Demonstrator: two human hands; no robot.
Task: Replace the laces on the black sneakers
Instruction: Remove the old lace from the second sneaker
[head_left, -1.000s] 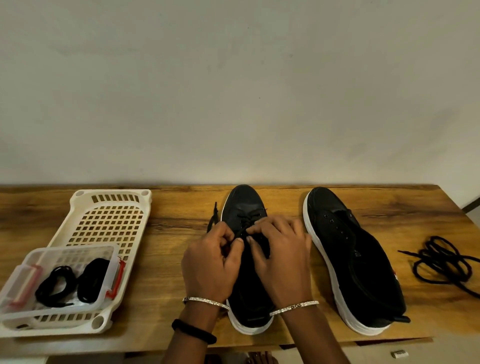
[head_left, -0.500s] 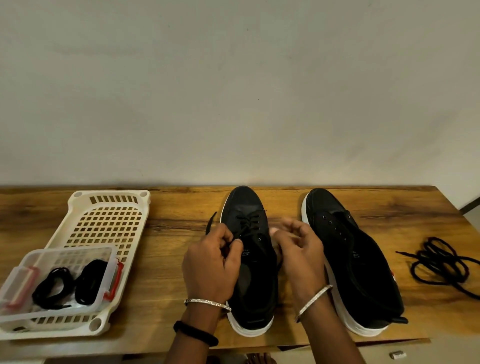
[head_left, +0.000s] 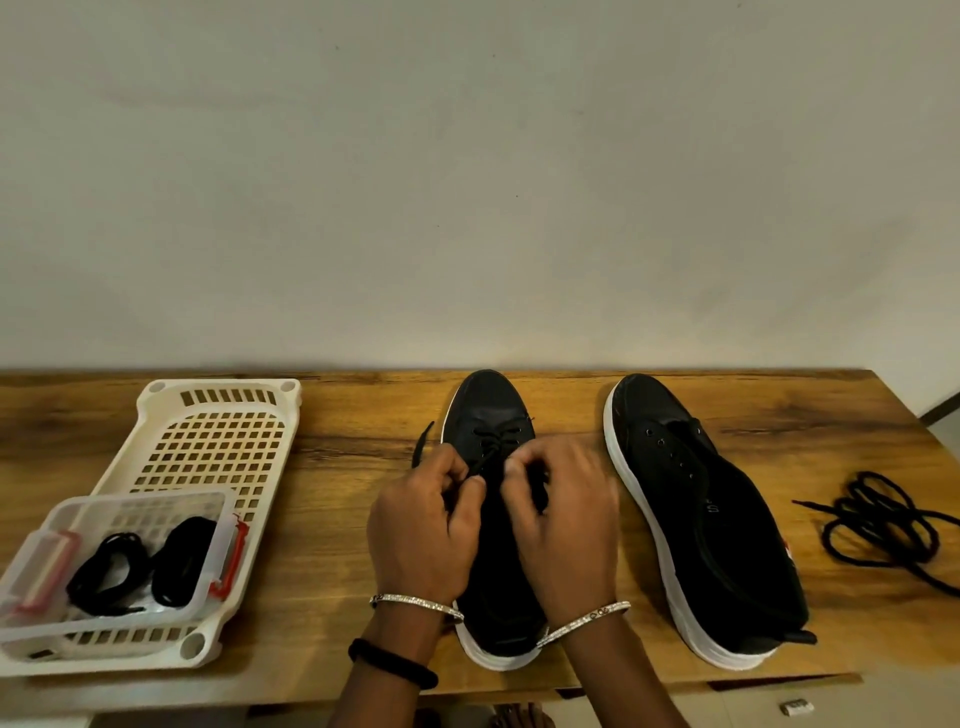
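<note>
Bent both hands over the laced sneaker (head_left: 488, 405) on the table (head_left: 337, 545). Pinched the lace (head_left: 498, 444) with the curled left hand (head_left: 421, 530); pinched another strand just beside with the curled right hand (head_left: 566, 525). Left the second sneaker (head_left: 701, 509) unlaced just right of the right hand, loose laces (head_left: 878, 519) farther right. Had a basket (head_left: 223, 387) and clear box (head_left: 130, 501) well left of the left hand.

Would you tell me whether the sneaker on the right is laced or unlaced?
Unlaced: the right sneaker shows bare eyelets with no lace threaded through them.
</note>
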